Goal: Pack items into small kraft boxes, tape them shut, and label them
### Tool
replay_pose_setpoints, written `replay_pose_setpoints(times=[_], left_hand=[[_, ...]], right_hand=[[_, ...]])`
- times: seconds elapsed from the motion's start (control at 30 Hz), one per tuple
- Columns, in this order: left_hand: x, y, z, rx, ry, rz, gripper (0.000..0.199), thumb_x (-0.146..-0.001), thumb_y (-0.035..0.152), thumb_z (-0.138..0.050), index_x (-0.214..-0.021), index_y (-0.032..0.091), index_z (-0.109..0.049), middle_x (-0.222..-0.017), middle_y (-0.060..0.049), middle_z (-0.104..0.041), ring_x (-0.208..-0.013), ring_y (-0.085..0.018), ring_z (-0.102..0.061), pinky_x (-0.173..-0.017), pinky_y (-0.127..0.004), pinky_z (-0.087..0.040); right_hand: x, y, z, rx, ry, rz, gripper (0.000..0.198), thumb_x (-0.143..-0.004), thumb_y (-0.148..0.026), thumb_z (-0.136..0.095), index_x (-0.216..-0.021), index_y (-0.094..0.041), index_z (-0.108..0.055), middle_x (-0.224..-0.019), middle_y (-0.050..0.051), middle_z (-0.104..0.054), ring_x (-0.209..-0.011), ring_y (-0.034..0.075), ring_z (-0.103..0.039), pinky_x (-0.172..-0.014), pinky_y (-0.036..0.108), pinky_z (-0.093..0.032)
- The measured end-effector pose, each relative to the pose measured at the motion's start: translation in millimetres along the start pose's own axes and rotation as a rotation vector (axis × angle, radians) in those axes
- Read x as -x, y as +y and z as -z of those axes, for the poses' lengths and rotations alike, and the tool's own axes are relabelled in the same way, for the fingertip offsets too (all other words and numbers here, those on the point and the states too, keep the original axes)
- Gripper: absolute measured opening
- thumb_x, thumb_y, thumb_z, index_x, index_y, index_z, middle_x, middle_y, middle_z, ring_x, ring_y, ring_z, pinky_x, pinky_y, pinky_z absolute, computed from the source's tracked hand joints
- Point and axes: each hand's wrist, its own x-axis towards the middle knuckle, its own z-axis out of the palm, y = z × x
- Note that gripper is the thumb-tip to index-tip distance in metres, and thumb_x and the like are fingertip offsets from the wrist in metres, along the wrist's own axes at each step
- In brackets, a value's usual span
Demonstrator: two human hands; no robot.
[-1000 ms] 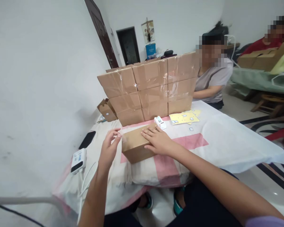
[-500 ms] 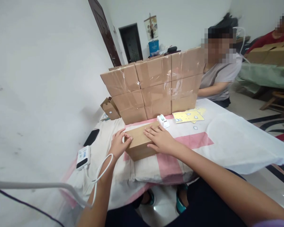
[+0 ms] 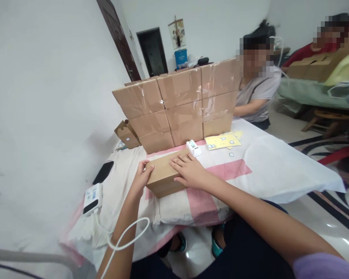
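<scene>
A small cardboard box (image 3: 166, 187) lies on the cloth-covered table in front of me, its top closed. My left hand (image 3: 140, 179) grips the box's left end, the thumb at the top edge and the other fingers curled round the far side, partly hidden. Flat across the right part of the lid rests my right hand (image 3: 190, 171), its fingers stretched out and slightly apart. Just beyond the box is a small white device (image 3: 193, 148). A yellow sheet with small white stickers (image 3: 223, 142) lies to the right of that device.
Taped cardboard boxes (image 3: 182, 112) form a wall across the table's back. An open carton (image 3: 127, 135) stands at its left. A phone (image 3: 103, 173) and a white power bank (image 3: 92, 198) lie leftward; a white cable (image 3: 130, 224) loops over my left forearm. A person (image 3: 257, 95) sits beyond.
My left hand has shifted from a raised finger-and-thumb pose over the box's left corner to a hold round its end. My right hand stays on the lid. The whole view has swung slightly right.
</scene>
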Motion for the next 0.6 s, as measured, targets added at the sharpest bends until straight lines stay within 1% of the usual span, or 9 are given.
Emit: replay_pose_setpoints(times=[0.07, 0.13, 0.23, 0.3, 0.4, 0.47, 0.53, 0.6], left_hand=[[0.0, -0.1, 0.8, 0.032, 0.001, 0.009, 0.034, -0.091, 0.039, -0.065, -0.117, 0.017, -0.06, -0.113, -0.006, -0.064, -0.098, -0.02, -0.062, -0.088, -0.042, -0.053], [0.5, 0.0, 2.1, 0.06, -0.01, 0.025, 0.037, -0.086, 0.041, -0.069, -0.114, 0.019, -0.058, -0.109, -0.004, -0.063, -0.096, -0.019, -0.061, -0.086, -0.038, -0.051], [3.2, 1.2, 3.6, 0.096, -0.047, 0.071, 0.055, -0.072, 0.047, -0.079, -0.114, 0.024, -0.053, -0.106, -0.001, -0.061, -0.095, -0.018, -0.061, -0.083, -0.03, -0.048], [5.7, 2.3, 3.9, 0.12, -0.076, 0.112, 0.064, -0.066, 0.048, -0.082, -0.118, 0.028, -0.049, -0.107, 0.0, -0.06, -0.093, -0.017, -0.061, -0.081, -0.028, -0.047], [7.7, 2.9, 3.0, 0.161, -0.1, 0.167, 0.069, -0.065, 0.048, -0.081, -0.121, 0.03, -0.046, -0.109, 0.0, -0.059, -0.087, -0.016, -0.062, -0.077, -0.027, -0.048], [7.3, 1.9, 2.0, 0.187, -0.097, 0.192, 0.069, -0.065, 0.049, -0.08, -0.121, 0.031, -0.045, -0.109, 0.0, -0.058, -0.084, -0.015, -0.062, -0.074, -0.026, -0.049], [6.1, 0.2, 1.0, 0.21, -0.09, 0.205, 0.068, -0.066, 0.05, -0.079, -0.121, 0.031, -0.045, -0.109, 0.001, -0.057, -0.083, -0.014, -0.061, -0.073, -0.025, -0.049], [4.9, -1.4, 0.4, 0.228, -0.086, 0.21, 0.066, -0.067, 0.05, -0.079, -0.121, 0.031, -0.045, -0.107, 0.002, -0.057, -0.082, -0.014, -0.061, -0.073, -0.024, -0.048]], right_hand=[[0.4, 1.6, 3.0, -0.015, 0.01, 0.005, 0.063, -0.096, -0.046, -0.061, -0.15, -0.014, -0.049, -0.152, 0.017, -0.051, -0.142, 0.037, -0.041, -0.116, 0.056, -0.026], [1.7, 5.3, 7.0, -0.046, 0.029, 0.024, 0.058, -0.098, -0.046, -0.057, -0.146, -0.013, -0.054, -0.15, 0.017, -0.054, -0.139, 0.035, -0.044, -0.115, 0.054, -0.027], [5.3, 12.1, 12.3, -0.091, 0.061, 0.056, 0.054, -0.101, -0.049, -0.052, -0.14, -0.013, -0.06, -0.145, 0.016, -0.058, -0.133, 0.033, -0.049, -0.114, 0.052, -0.029], [7.7, 15.6, 13.8, -0.108, 0.079, 0.071, 0.053, -0.101, -0.049, -0.051, -0.141, -0.015, -0.06, -0.146, 0.015, -0.057, -0.134, 0.033, -0.049, -0.114, 0.053, -0.028], [7.8, 25.6, 13.0, -0.181, 0.093, 0.104, 0.052, -0.102, -0.049, -0.05, -0.143, -0.018, -0.058, -0.149, 0.013, -0.055, -0.139, 0.031, -0.045, -0.116, 0.052, -0.027], [6.4, 44.1, 10.4, -0.271, 0.116, 0.101, 0.045, -0.104, -0.044, -0.047, -0.139, -0.021, -0.062, -0.147, 0.01, -0.058, -0.138, 0.026, -0.048, -0.116, 0.047, -0.03], [8.0, 76.2, 5.6, -0.322, 0.172, -0.004, 0.039, -0.105, -0.036, -0.044, -0.133, -0.021, -0.066, -0.143, 0.009, -0.062, -0.134, 0.022, -0.052, -0.113, 0.042, -0.035], [16.3, 118.0, -1.5, -0.274, 0.225, -0.233, 0.038, -0.103, -0.027, -0.044, -0.131, -0.019, -0.068, -0.142, 0.01, -0.062, -0.13, 0.023, -0.055, -0.111, 0.04, -0.038]])
